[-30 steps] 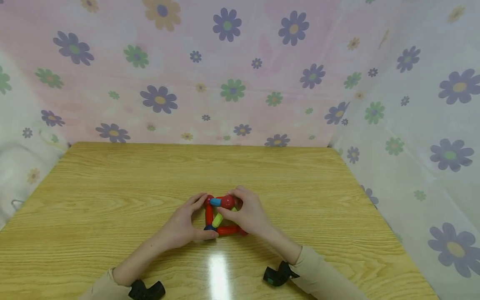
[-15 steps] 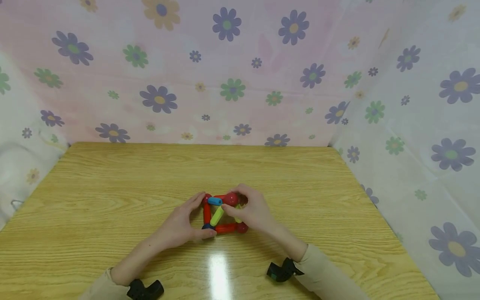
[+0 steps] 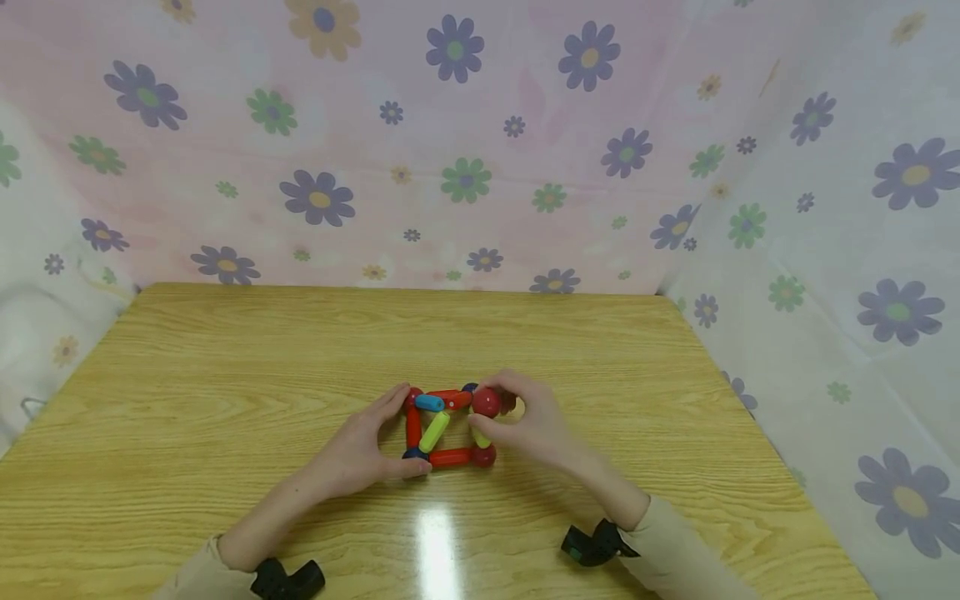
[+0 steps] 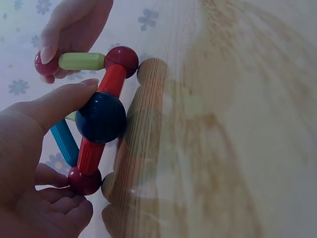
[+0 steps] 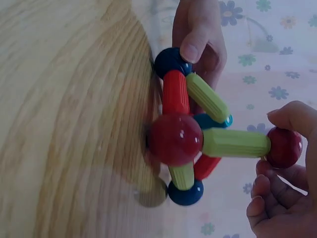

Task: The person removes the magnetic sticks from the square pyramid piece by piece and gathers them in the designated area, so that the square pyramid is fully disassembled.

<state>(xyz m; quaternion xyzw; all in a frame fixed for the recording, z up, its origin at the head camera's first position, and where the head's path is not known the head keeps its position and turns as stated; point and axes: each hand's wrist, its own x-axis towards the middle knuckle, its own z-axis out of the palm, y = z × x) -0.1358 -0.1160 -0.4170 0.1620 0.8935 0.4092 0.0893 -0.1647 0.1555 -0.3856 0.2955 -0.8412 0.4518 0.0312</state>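
A magnetic rod-and-ball frame rests on the table. My left hand (image 3: 360,454) holds its left side, thumb on a dark blue ball (image 4: 101,118) and fingers at a red ball (image 4: 84,181). With thumb and fingers, my right hand (image 3: 542,427) pinches a raised red ball (image 3: 487,402). That ball tops an upright yellow-green rod (image 5: 237,143) on the red corner ball (image 5: 176,139). A second yellow-green rod (image 3: 435,432) slants up from the dark blue ball, its upper end bare. A blue rod (image 3: 430,403) and a red rod (image 3: 456,402) also have free ends.
The wooden table (image 3: 247,358) extends around the frame. Flowered cloth (image 3: 465,233) hangs behind it and at the sides. Black wrist devices (image 3: 600,543) sit at both sleeves.
My right hand has moved right with the pinched red ball, away from the blue rod's end and the slanted yellow-green rod. The left hand has hardly moved.
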